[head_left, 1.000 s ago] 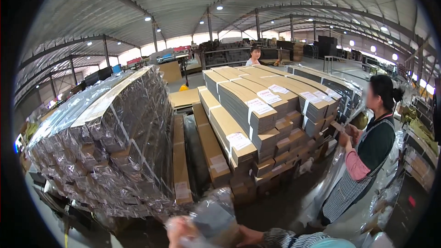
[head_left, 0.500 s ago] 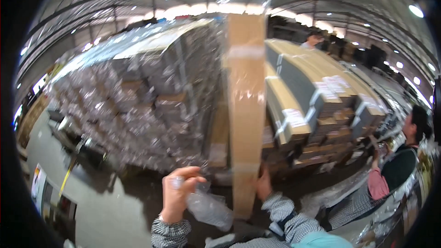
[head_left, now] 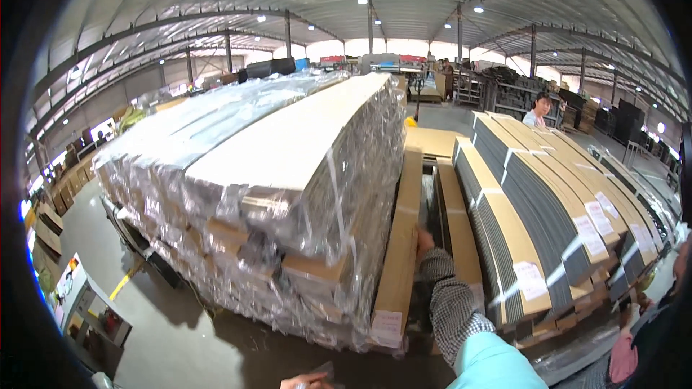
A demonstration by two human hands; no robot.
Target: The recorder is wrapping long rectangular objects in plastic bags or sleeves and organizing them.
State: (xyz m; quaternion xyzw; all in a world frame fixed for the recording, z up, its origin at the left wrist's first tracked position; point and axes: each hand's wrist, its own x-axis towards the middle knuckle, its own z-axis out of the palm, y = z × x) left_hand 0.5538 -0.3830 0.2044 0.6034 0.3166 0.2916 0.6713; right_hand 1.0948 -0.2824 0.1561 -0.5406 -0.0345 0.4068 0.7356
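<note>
Right hand (head_left: 424, 239) deeper — long brown carton (head_left: 398, 256)

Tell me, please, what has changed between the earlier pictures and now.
The right hand has reached forward beside a long cardboard strip; the left hand now shows only at the lower edge. The upright cardboard piece no longer stands before them; where it lies is unclear. The wrapped stack and strapped stack stayed put.

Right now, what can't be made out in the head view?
Head view:
Left hand: cut off by the lower edge, grip unclear.
Right hand, beside the long brown carton: fingertips hidden by the hand itself.
Pink-sleeved co-worker: mostly cut off by the dark rim.
White label: print too small.
</note>
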